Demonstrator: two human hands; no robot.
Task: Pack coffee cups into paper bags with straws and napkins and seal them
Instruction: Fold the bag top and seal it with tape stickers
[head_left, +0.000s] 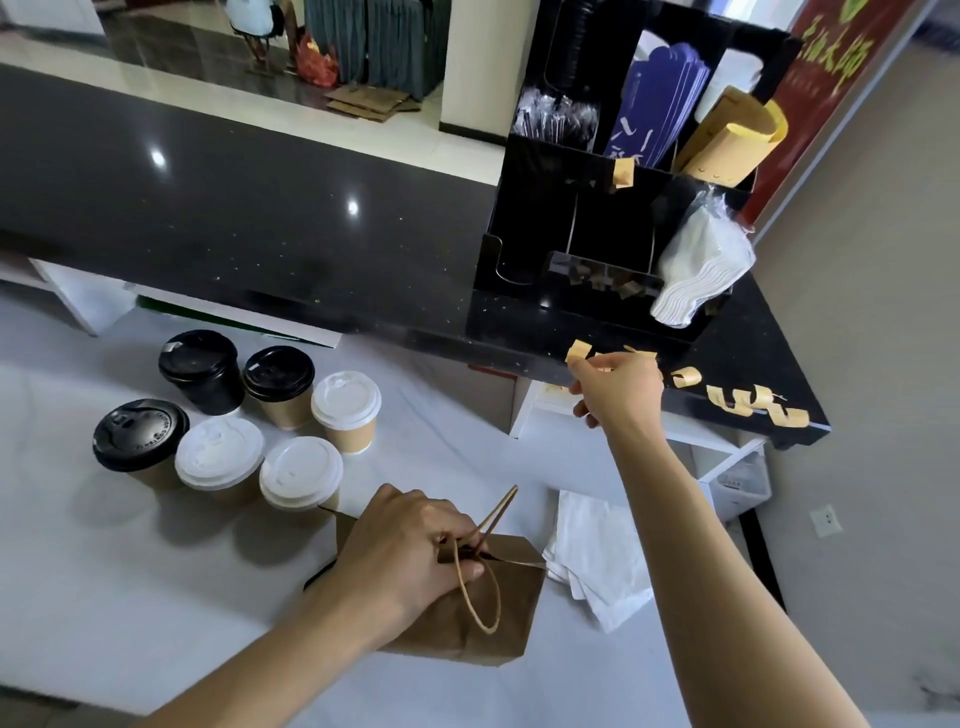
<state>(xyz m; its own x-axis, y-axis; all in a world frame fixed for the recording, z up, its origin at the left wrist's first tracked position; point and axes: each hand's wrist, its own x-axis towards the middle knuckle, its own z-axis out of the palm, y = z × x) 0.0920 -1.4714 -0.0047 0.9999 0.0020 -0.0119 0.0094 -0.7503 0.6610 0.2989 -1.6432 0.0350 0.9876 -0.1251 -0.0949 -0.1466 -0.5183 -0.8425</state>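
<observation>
brown kraft paper bag (467, 618) stands on the white worktop (130, 597) near the front, its top folded closed. the left hand (410, 551) clamps that folded top, fingers curled over the fold and round the twisted paper handles (483, 577). the right hand (618, 387) is raised to the edge of the black speckled counter (260, 218), thumb and forefinger pinching a short strip of tan tape (576, 352). more tan tape strips (748, 402) hang stuck along the counter edge just right of that hand. six lidded coffee cups sit together on the worktop left of the bag: three with black lids (200, 358) at the back and left, three with white lids (301, 472) nearer the bag. a small pile of white napkins (597, 561) lies on the worktop just right of the bag. on the counter a black organiser (540, 208) holds wrapped straws (556, 117), purple sleeves (654, 98), tan paper bags (732, 140) and white lids in plastic (696, 270).
</observation>
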